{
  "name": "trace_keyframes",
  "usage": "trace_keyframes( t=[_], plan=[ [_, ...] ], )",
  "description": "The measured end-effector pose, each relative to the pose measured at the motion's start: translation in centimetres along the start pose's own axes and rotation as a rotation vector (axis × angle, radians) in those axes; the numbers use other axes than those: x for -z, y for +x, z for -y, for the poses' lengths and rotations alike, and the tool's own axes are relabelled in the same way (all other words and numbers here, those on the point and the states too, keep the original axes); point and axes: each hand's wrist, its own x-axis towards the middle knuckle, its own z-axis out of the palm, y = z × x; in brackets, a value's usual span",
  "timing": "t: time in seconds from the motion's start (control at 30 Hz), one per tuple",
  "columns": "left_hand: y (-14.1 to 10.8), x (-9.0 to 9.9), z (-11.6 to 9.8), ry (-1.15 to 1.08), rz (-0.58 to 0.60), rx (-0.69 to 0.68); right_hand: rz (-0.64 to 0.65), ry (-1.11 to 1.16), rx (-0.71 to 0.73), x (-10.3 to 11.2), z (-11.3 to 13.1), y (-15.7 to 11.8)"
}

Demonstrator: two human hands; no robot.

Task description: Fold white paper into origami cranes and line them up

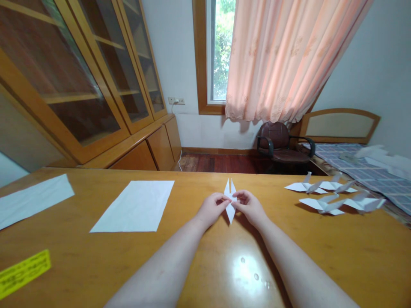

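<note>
A folded white paper piece is held at the middle of the desk, with two narrow points upward and one point toward me. My left hand pinches its left side between thumb and fingers. On the right side, my right hand grips the same paper, its thumb near the left one. The fingertips of both hands nearly meet over the paper's middle and cover part of it.
Several folded paper cranes stand on the desk at the right. A white paper sheet lies left of my hands, another sheet at the far left, above a yellow label. Behind is a chair.
</note>
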Motion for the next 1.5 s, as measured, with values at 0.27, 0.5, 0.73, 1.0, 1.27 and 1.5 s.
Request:
trace_keyframes(
  t=[0.27, 0.5, 0.73, 1.0, 1.27, 1.5],
  plan=[
    [0.1, -0.5, 0.4, -0.118, 0.009, 0.103, -0.001, 0.130, -0.010, -0.2, 0.4, 0.1],
    [0.0, -0.4, 0.9, -0.057, 0.000, 0.070, 0.068, 0.052, -0.066, -0.1, -0.3, 0.0],
    [0.0, -0.4, 0.8, -0.117, -0.011, 0.067, 0.088, 0.018, -0.098, -0.2, 0.7, -0.4],
    [0.1, -0.3, 0.8, -0.252, -0.030, 0.051, 0.176, -0.101, -0.097, 0.0, 0.5, -0.4],
    [0.0, 0.0, 0.2, -0.216, -0.038, 0.033, 0.181, -0.124, -0.100, 0.0, 0.8, -0.5],
    [0.2, -0.2, 1.0, -0.263, -0.021, 0.025, 0.192, -0.080, -0.100, -0.1, 0.7, -0.5]
  ],
)
